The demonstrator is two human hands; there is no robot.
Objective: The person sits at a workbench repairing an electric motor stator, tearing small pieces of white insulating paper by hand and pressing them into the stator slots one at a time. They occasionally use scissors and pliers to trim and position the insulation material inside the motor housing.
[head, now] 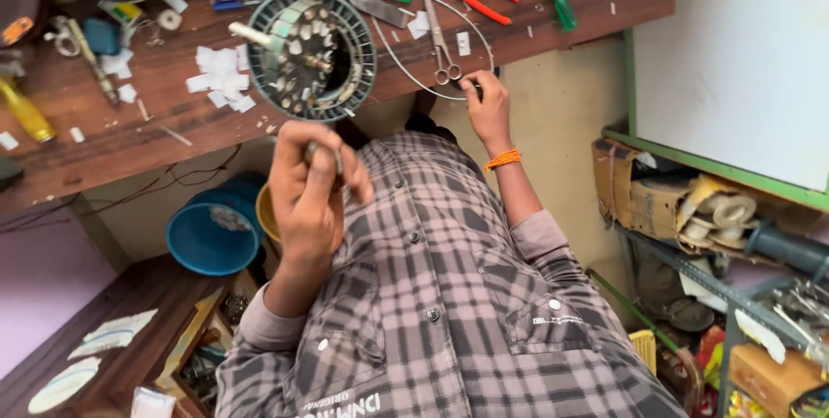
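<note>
Cluttered wooden workbench (pixel 129 137) bore a round grey motor housing (pixel 313 53). Left hand (pixel 309 198) pinched a small metal piece (pixel 325 155); right hand (pixel 489 107) curled at a thin wire hoop (pixel 406 74), grip unclear.

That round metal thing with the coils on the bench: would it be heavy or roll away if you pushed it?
The round motor part looks heavy for its size: a metal ring packed with windings. It probably wouldn't roll, since it seems to lie flat on the wooden bench. Its stub shaft may offer a grip.

A brown wooden workbench (pixel 104 137) carries a round motor stator (pixel 311 53) at center. Scissors (pixel 439 38) lie at its three o'clock, white paper scraps (pixel 220 79) at nine o'clock.
</note>
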